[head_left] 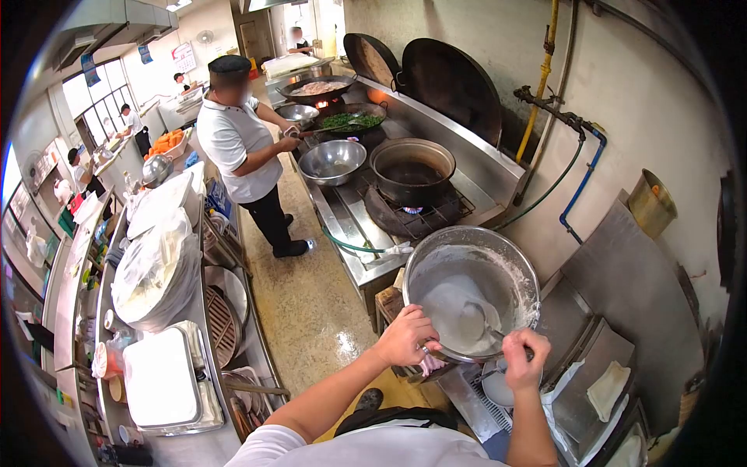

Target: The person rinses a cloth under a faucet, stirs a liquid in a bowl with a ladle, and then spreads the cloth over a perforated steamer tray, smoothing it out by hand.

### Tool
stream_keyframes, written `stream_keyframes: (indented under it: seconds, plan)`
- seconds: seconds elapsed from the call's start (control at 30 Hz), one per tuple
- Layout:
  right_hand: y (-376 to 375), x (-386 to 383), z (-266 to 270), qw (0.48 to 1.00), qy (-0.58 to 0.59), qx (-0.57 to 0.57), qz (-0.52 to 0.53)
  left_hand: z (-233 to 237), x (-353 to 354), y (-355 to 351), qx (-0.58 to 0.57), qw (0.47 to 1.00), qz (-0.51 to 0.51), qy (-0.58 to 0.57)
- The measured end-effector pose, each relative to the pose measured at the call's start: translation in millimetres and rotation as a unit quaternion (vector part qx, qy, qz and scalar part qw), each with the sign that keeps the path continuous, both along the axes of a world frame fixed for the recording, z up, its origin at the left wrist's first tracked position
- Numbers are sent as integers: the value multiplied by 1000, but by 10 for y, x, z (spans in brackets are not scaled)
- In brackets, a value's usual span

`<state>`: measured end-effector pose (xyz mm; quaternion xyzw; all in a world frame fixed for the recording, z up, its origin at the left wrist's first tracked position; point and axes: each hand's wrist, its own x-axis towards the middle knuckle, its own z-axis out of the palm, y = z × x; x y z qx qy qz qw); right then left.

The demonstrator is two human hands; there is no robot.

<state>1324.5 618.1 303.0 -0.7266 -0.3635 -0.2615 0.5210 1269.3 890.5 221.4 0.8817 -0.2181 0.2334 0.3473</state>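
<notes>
A large metal mixing bowl [523, 268] stands in front of me, with white batter-like liquid [443, 300] inside and white residue on its wall. My left hand [408, 336] is closed on the near left part of the bowl's rim; a bit of pinkish cloth [432, 363] shows beside it. Wrapped round the handle of a metal ladle [476, 317] is my right hand [526, 358], at the near right rim. The ladle's head rests in the liquid.
Beyond the bowl, a dark pot [412, 159] sits over a lit burner, near a steel bowl [333, 161] and a wok of greens [350, 121]. A co-worker [237, 144] stands at the stove. A counter with trays [162, 381] runs along the left; the floor [311, 311] looks wet.
</notes>
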Motion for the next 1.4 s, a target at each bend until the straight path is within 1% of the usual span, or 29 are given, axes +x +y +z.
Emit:
stream_keyframes:
  seconds: [0.03, 0.07, 0.17, 0.27, 0.37, 0.4, 0.5, 0.6, 0.63, 0.67, 0.7, 0.73, 0.83, 0.87, 0.97, 1.0, 1.1, 1.2, 1.3, 1.33, 1.4]
  plan:
    - [-56, -5, -24, 986, 120, 84, 76, 7, -1, -3, 0, 1000, -1, 0]
    - [-97, -17, -24, 945, 232, 185, 135, 12, 3, -4, 0, 1000, -2, 0]
    - [-73, 42, -142, 910, 242, 265, 206, 16, 4, -6, 8, 1000, 0, -11]
    - [219, -52, -185, 959, 122, 200, 162, 17, -3, -11, 8, 1000, 3, -7]
    - [251, 64, -391, 983, 17, 123, 133, 9, -10, -12, 9, 1000, 10, -4]
    - [221, 52, -367, 987, 38, 97, 120, 3, -9, -13, 9, 1000, 9, 0]
    - [115, -12, -132, 995, 43, 31, 80, -9, -10, -11, 9, 1000, 7, 2]
    - [36, -133, 163, 999, 41, 29, 14, 0, -15, -23, 9, 1000, 7, -5]
    - [11, -126, 146, 986, 121, 99, 54, 8, -18, -24, 9, 1000, 7, -3]
    - [-33, -108, 105, 961, 200, 169, 92, 17, -12, -26, 10, 1000, 6, -2]
    - [-58, -90, 62, 923, 276, 237, 128, 17, -7, -27, 13, 1000, 8, -1]
    - [-25, -74, 5, 909, 281, 273, 143, 7, -7, -28, 15, 1000, 8, 0]
    - [123, -16, -321, 967, 141, 185, 105, -14, -8, -19, 7, 1000, 12, 7]
    - [115, 10, -313, 974, 123, 146, 120, -21, -8, -24, 1, 1000, 12, 10]
    - [57, 61, -315, 991, 93, 61, 73, -2, -9, -19, 11, 1000, 12, 17]
    - [54, 55, -251, 992, 87, 55, 68, -6, -7, -22, 14, 1000, 13, 15]
    - [-9, -98, 49, 992, 116, 9, 38, 37, -7, -40, 7, 1000, 12, -1]
    - [-111, -133, 83, 967, 226, 87, 83, 17, -2, -44, 11, 1000, 16, 1]
    - [37, -187, -34, 937, 267, 209, 84, 12, 3, -46, 12, 1000, 15, -1]
    - [121, -193, -137, 946, 229, 218, 73, -1, 7, -44, 10, 1000, 16, 2]
    - [198, -89, -284, 973, 144, 160, 78, -33, 6, -35, 4, 1000, 19, 10]
